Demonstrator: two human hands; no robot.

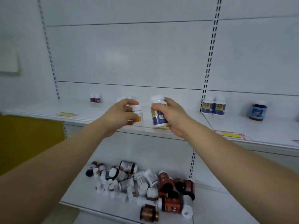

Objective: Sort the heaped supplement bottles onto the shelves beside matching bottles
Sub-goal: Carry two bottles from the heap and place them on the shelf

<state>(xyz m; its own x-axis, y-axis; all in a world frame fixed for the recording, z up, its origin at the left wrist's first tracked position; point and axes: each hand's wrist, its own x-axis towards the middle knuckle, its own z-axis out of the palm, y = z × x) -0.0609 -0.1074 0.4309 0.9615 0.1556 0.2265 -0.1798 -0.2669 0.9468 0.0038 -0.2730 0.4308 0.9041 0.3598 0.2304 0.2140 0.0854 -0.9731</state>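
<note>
My left hand (120, 116) grips a small white bottle with an orange label (138, 113) above the front of the upper shelf (90, 114). My right hand (171, 116) holds a larger white bottle with a blue and yellow label (158, 116) upright, just right of the small one. Matching blue-and-yellow bottles (213, 105) stand on the shelf further right. Small white bottles (124, 98) stand behind my left hand, partly hidden. A heap of mixed bottles (142, 183) lies on the lower shelf (84, 196).
Two small dark-labelled bottles (95, 97) stand at the shelf's back left. A dark blue jar (257, 110) sits at the right. Yellow price tags (67, 114) line the shelf edge. Slotted uprights (205, 88) divide the bays. A yellow panel (29, 139) is at left.
</note>
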